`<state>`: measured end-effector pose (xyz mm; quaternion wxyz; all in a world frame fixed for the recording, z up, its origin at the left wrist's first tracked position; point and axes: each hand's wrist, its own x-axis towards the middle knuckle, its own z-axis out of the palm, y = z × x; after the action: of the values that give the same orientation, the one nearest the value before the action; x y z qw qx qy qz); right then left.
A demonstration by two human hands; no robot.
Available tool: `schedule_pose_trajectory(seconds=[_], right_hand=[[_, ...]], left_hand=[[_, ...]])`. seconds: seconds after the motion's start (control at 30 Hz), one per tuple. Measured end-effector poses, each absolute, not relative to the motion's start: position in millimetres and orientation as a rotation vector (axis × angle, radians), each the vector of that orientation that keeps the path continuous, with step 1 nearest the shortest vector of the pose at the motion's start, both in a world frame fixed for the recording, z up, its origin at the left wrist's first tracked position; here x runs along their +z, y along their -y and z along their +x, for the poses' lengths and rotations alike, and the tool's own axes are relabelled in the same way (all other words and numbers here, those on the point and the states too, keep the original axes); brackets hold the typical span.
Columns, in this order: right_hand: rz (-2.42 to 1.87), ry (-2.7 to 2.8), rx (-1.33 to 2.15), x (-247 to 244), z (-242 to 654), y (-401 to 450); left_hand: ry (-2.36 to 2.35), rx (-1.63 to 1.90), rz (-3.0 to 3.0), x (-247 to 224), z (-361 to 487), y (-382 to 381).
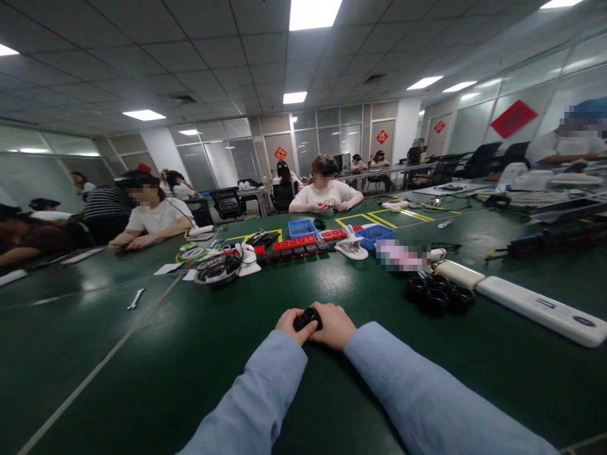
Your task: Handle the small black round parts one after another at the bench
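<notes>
In the head view, my left hand [289, 323] and my right hand [336, 325] meet low over the green table [199, 360]. Between them is a small black round part [310, 317] with a raised, ring-like top. The fingers of my left hand wrap its near left side, the thumb lying across the front. My right hand closes round it from the right, and its fingertips are partly hidden. To the right on the table sits a cluster of several black round parts [436, 298] that look like thick rings.
A white long device [540, 309] lies at the right. Further back are blue bins [377, 235], a row of red and black blocks [298, 246], and a metal bowl with cables [218, 268]. A wrench [136, 299] lies left. A person [325, 193] sits opposite; others work around.
</notes>
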<state>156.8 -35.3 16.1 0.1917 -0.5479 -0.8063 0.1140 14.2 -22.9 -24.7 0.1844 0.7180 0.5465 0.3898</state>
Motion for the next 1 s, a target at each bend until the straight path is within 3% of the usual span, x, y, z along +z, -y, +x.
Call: schedule_pose_trajectory(seconds=[0.2, 0.47, 0.73, 1.0], right_hand=[[-1.221, 2.335, 0.753, 12, 179, 20], [-1.089, 2.325, 0.930, 8, 184, 15], [-1.293, 2.270, 0.909, 10, 181, 18], [-1.597, 2.223, 0.305, 16, 155, 36]], left_hand=[[-1.451, 1.161, 1.984, -21, 13, 26], [-1.202, 1.073, 2.090, -18, 4, 24], [-1.189, 1.012, 2.112, -24, 1, 19], [-1.416, 1.090, 2.017, -19, 12, 24]])
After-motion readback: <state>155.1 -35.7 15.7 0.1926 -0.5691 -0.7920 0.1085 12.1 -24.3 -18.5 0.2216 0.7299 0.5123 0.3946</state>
